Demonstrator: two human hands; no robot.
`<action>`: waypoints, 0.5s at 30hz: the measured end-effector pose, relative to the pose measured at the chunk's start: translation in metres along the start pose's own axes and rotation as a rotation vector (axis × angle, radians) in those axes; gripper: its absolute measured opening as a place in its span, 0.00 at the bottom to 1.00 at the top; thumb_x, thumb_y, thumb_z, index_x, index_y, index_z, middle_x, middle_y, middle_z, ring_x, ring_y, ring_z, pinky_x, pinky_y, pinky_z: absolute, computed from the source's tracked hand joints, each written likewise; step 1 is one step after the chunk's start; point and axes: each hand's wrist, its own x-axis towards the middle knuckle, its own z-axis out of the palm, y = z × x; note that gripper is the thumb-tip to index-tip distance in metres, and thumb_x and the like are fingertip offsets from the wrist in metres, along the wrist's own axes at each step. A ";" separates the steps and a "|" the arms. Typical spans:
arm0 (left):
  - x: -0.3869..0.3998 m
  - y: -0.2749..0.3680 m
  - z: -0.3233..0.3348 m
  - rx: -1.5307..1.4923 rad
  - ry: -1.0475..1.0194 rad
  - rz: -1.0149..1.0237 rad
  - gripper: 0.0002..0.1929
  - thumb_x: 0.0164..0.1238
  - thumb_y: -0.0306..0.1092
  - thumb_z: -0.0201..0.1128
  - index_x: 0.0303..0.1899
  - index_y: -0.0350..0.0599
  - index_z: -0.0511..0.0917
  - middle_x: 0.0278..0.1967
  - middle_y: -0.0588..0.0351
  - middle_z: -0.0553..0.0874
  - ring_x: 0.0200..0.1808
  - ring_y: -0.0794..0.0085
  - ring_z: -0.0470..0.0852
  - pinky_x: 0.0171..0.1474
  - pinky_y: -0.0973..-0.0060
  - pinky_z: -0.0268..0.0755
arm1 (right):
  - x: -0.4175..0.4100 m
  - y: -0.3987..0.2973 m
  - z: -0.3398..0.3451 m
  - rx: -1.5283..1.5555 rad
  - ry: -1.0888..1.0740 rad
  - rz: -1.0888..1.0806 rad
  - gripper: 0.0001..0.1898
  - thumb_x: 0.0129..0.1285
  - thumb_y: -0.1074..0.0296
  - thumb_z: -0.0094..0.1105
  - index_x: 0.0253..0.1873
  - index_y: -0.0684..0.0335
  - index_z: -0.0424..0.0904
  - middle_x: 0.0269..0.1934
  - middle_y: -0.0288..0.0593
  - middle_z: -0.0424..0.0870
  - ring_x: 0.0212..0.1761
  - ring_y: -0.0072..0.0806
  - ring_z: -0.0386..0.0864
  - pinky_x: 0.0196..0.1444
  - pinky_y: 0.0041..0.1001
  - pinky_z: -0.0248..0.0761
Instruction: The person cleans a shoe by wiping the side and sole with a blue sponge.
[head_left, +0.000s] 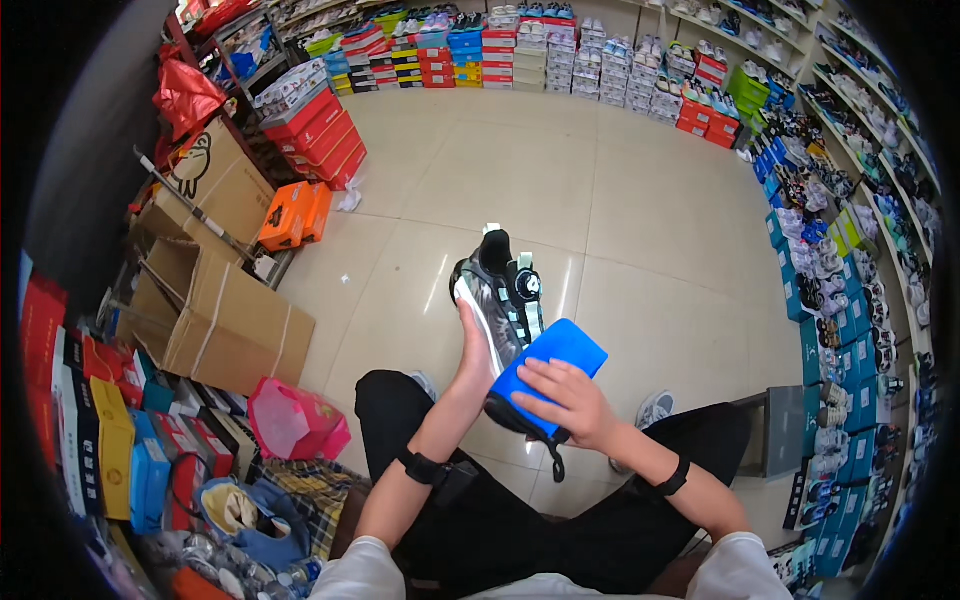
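A black and grey sneaker (499, 296) with a white sole, pale straps and a round dial is held up before me, its heel pointing away. My left hand (478, 345) grips it along the sole on the left side. Over its near end, toward the toe, lies a blue cloth pad or mitt (559, 356) with a black edge and a hanging black loop. The fingers of my right hand (566, 401) are spread on top of the blue cloth, pressing it against the shoe. The cloth hides the toe.
Cardboard boxes (225, 315) and a pink bag (296, 420) stand on my left, near stacked shoe boxes (319, 139). Shelves of shoes (892, 157) line the right wall. A grey stool (782, 431) is beside my right knee. Tiled floor (517, 165) stretches ahead.
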 end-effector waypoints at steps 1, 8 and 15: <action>0.001 0.000 -0.001 0.006 0.010 0.035 0.46 0.82 0.81 0.31 0.80 0.54 0.68 0.66 0.54 0.85 0.64 0.59 0.86 0.69 0.58 0.80 | 0.001 0.002 0.003 0.052 0.058 0.048 0.31 0.65 0.63 0.69 0.73 0.59 0.81 0.77 0.54 0.77 0.80 0.52 0.75 0.78 0.49 0.68; -0.010 0.000 0.008 -0.055 0.040 -0.133 0.47 0.82 0.80 0.26 0.80 0.53 0.68 0.70 0.52 0.83 0.69 0.58 0.83 0.74 0.56 0.74 | -0.001 0.014 -0.001 0.108 0.180 0.250 0.34 0.64 0.57 0.78 0.75 0.60 0.80 0.78 0.55 0.76 0.81 0.54 0.72 0.80 0.49 0.65; -0.008 -0.003 0.009 0.030 -0.039 -0.073 0.47 0.81 0.81 0.28 0.79 0.53 0.70 0.66 0.53 0.86 0.63 0.59 0.88 0.68 0.57 0.82 | -0.001 0.003 -0.005 0.039 0.035 -0.043 0.32 0.66 0.53 0.74 0.72 0.61 0.83 0.74 0.55 0.80 0.78 0.52 0.77 0.75 0.48 0.70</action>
